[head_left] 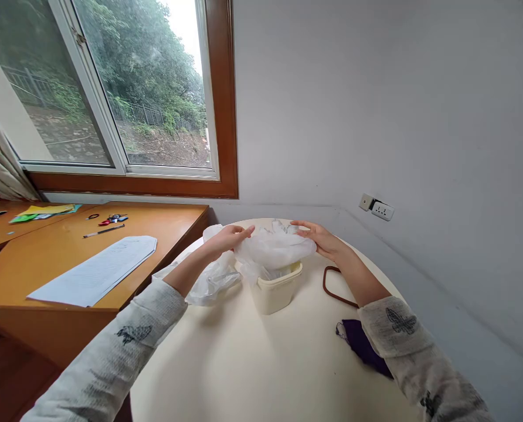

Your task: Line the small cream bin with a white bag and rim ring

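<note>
A white translucent plastic bag [275,251] is spread between my two hands, above a cream-coloured bin [275,294]. Part of the bag hangs down into the bin's mouth and over its far rim. My left hand [231,239] grips the bag's left edge, thumb on top. At the right edge, my right hand [318,238] holds the plastic with fingers bent round it. More crumpled white plastic bags [215,278] lie on the table to the left of the bin, partly behind my left wrist.
The round cream table [244,363] bears a brown rounded frame [327,286] and a dark purple cloth [362,346] by my right forearm. On the wooden desk [173,228] at left lie papers [98,269], a pen [104,231] and scissors [112,220]. A wall stands behind.
</note>
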`<state>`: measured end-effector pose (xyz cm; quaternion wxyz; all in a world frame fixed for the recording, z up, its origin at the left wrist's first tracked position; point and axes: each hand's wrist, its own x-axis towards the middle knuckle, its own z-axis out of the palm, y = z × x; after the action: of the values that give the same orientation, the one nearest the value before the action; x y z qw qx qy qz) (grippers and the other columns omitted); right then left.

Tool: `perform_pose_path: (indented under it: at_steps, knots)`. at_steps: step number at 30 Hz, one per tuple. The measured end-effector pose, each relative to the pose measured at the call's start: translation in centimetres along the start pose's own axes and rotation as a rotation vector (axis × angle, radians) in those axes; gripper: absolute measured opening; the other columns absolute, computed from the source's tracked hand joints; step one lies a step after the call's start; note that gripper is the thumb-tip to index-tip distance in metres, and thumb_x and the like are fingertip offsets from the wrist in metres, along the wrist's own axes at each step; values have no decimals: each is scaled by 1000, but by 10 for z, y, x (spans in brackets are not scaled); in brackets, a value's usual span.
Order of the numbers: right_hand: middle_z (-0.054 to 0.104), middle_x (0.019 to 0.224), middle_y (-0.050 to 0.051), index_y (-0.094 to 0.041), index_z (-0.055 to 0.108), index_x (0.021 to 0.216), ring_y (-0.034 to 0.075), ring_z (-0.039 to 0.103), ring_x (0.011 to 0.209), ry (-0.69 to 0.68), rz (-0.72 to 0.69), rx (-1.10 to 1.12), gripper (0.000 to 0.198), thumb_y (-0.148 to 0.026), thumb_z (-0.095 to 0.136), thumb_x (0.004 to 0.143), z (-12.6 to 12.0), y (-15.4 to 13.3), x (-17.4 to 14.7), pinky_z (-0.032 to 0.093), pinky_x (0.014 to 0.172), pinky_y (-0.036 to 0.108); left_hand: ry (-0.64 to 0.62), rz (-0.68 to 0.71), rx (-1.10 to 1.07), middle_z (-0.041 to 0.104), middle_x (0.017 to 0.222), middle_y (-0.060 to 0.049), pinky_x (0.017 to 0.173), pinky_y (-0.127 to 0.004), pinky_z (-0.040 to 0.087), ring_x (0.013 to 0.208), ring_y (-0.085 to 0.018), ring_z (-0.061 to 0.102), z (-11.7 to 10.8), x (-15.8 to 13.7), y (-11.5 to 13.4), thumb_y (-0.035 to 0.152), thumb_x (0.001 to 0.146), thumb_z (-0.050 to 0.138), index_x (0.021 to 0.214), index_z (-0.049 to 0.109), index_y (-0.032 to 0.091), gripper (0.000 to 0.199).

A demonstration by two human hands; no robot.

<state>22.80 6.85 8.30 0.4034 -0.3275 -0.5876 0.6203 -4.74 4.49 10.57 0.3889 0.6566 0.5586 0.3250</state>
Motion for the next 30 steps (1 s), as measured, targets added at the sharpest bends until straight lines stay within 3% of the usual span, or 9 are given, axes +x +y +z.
perform_pose_path:
  at_steps: [3,6,12,16,19,23,30]
  knots:
    - [65,93,4,-25,55,111,15,61,78,-18,-26,-34,50,-28,73,64,10,-7,2,46,62,24,-137,5,156,52,58,1,46,-22,27,52,-12,44,2,-1,5,52,55,69,60,59,17,37]
    - [65,89,2,-25,58,106,14,60,75,80,-136,23,46,-27,74,63,13,-10,8,46,60,23,-186,106,202,41,50,5,44,-22,21,46,-9,34,4,-3,12,48,56,69,53,51,17,36]
    - [63,77,-2,-23,59,94,10,57,70,253,-375,245,38,-23,74,59,4,-16,20,45,64,22,132,333,-66,33,53,6,47,-21,20,49,-7,30,-1,-3,27,41,67,63,55,43,17,34]
    - [62,79,-2,-25,57,93,11,57,74,276,-432,322,37,-20,72,60,-3,-19,18,45,67,24,203,424,-282,40,56,5,53,-21,30,54,-7,37,-8,0,29,35,65,68,61,51,16,26]
    - [60,76,-3,-26,55,95,11,56,75,288,-413,336,37,-19,70,61,-8,-17,15,45,69,25,148,408,-432,51,67,2,63,-22,38,64,-9,47,-13,-1,26,34,65,69,69,56,16,22]
    - [58,74,-3,-27,54,95,11,55,73,332,-314,291,37,-21,68,62,-15,-10,10,44,66,24,89,368,-497,55,73,1,72,-26,42,70,-10,52,-19,-10,22,36,65,69,71,57,17,24]
    - [59,104,3,-32,54,107,18,54,92,104,33,-146,37,-52,54,76,-11,-5,-20,44,69,28,-12,108,2,57,79,-2,65,-27,45,76,-15,54,-15,-41,4,51,68,60,72,54,18,34]
